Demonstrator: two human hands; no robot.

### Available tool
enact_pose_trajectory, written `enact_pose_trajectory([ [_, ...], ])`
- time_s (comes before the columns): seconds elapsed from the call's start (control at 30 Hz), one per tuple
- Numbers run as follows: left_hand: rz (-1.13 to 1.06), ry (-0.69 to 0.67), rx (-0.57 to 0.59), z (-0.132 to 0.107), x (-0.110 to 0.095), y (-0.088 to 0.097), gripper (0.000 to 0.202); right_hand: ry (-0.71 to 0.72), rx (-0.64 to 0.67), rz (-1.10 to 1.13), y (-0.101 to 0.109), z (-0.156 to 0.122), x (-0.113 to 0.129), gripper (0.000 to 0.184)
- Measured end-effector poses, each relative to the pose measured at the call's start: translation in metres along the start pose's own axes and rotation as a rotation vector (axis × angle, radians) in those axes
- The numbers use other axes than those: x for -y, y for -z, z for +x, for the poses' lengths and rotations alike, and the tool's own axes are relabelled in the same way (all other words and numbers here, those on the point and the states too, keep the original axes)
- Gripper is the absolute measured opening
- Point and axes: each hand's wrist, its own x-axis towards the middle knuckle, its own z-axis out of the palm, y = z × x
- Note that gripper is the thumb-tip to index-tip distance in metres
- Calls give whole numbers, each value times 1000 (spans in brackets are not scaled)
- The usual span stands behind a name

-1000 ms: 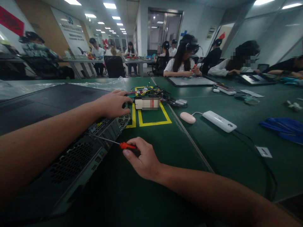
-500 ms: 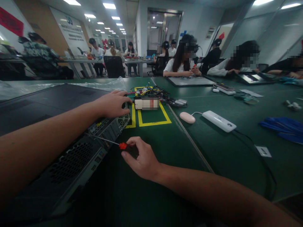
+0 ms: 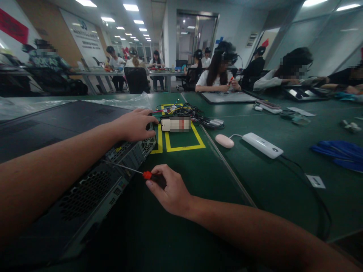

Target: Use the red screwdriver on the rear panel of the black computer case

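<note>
A black desktop computer case [image 3: 70, 121] lies on its side at the left, its rear panel with mesh vent, ports and fan grille facing me. Over the far corner of the case my left hand [image 3: 137, 125] is closed, fingers and thumb hooked at the edge. In my right hand [image 3: 171, 189] is a screwdriver [image 3: 147, 175] with a red and dark handle. Its thin shaft points left at the rear panel, near the upper edge of the case. The tip meets the panel in shadow under my left forearm, so what it touches is hidden.
Bundled cables [image 3: 184, 109] lie beyond the case, with a phone-like item [image 3: 176, 124] near yellow tape [image 3: 185, 148]. Rightward are a pink mouse-shaped object [image 3: 224, 141], a white power bank [image 3: 262, 144] with cable, and blue cloth [image 3: 340, 153]. Co-workers sit across the green table [image 3: 221, 181].
My hands and the case stay almost in place; the screwdriver handle looks slightly turned in my right hand. Across the table, co-workers have shifted a little.
</note>
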Motion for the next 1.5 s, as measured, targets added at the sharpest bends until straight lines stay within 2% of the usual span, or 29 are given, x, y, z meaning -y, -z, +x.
enact_pose_trajectory([
  [0.3,13,11,-15,1,1,-2,63,22,-32,-16,-2,-1,-3,18],
  [0.57,17,11,-5,0,-2,0,61,99,-72,-56,-1,3,-4,19],
  [1.0,16,13,-2,1,1,-2,65,68,-48,-16,-2,1,-3,26],
  [1.2,27,13,-3,1,-1,-1,63,48,-52,-35,-4,2,-5,14],
  [1.5,-1,8,-3,2,2,-2,65,42,-37,-25,-3,2,-3,13],
])
